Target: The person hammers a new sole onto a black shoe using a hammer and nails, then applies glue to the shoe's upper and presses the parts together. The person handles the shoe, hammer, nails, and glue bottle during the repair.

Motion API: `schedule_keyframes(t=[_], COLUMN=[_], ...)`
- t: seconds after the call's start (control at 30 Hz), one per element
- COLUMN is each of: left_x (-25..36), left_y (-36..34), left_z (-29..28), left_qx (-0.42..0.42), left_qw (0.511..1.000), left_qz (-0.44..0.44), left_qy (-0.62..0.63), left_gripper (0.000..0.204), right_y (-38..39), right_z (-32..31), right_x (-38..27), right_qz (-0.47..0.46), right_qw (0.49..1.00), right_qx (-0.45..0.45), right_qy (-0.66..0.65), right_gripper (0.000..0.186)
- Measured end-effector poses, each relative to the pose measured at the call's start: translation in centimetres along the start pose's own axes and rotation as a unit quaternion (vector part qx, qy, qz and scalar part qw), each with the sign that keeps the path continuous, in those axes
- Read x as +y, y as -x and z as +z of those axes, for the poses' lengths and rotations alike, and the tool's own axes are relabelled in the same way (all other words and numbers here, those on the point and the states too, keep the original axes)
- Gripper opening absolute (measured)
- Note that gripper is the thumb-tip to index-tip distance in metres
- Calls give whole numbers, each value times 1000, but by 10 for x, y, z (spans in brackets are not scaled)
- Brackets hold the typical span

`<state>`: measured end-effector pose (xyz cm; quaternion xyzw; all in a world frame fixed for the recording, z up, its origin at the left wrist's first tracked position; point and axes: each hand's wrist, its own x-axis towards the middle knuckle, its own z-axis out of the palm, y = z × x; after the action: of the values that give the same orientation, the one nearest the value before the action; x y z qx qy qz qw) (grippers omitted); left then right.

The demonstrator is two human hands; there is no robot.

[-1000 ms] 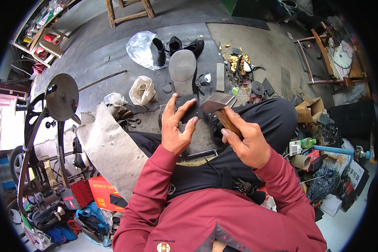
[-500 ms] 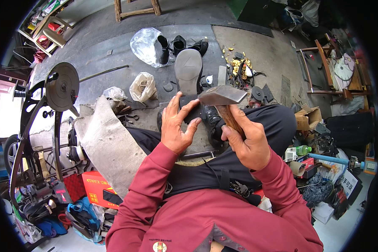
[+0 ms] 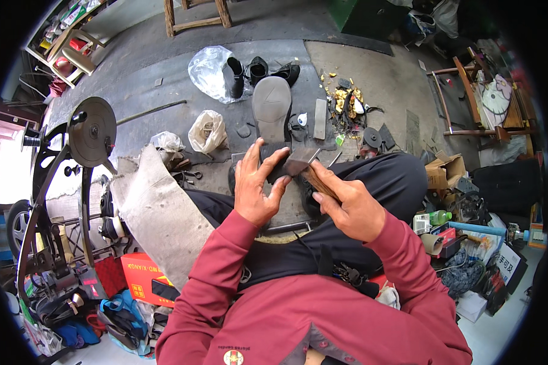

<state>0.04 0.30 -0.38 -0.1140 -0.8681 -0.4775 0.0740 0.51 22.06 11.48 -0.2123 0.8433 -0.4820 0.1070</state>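
Grey-soled shoe [image 3: 272, 104], one, under left grip [image 3: 256, 187]; one hammer [image 3: 298, 163], right grip [image 3: 356, 210].

The left head camera, a wide fisheye, looks steeply down and forward from just above the wearer's maroon shirt [image 3: 323, 304], with the left hand [image 3: 256, 193] and right hand [image 3: 357, 208] close by mid-picture and wooden furniture legs [image 3: 223, 13] farthest off at the upper edge

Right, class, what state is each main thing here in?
Black, grey-soled shoe: upside down
Left hand: spread, touching its ribbed black heel
Wooden-handled steel hammer: head near the heel
Right hand: closed around the hammer handle
White plastic bag: open
Brown cardboard box: open
Clear plastic bag: crumpled
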Motion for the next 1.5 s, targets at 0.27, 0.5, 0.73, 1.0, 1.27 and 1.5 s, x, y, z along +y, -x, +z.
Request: schedule_keyframes(t=[0.27, 0.5, 0.73, 1.0, 1.27, 1.5], left_x=[0, 9, 3, -8, -7, -15], left_y=[2, 0, -16, -37, -21, -22], left_z=[0, -3, 1, -5, -12, -12], left_qx=[8, 10, 54, 35, 110, 148], left_qw=[999, 998, 997, 998, 993, 979], left_qz=[17, 10, 17, -9, 33, 140], left_qy=[-34, -64, -54, 50, 33, -28], left_gripper=[55, 68, 70, 62, 53, 23], right_y=[5, 11, 8, -16, -46, -53], right_z=[1, -2, 4, 20, 46, 48], right_x=[3, 17, 22, 49, 77, 84], right_qz=[7, 105, 160, 111, -45, -63], right_qw=[1000, 994, 971, 956, 976, 975], right_qx=[-4, 11, 100, 159, 179, 188], right_qy=[18, -42, -144, -220, -111, -106], right_gripper=[63, 60, 56, 48, 60, 58])
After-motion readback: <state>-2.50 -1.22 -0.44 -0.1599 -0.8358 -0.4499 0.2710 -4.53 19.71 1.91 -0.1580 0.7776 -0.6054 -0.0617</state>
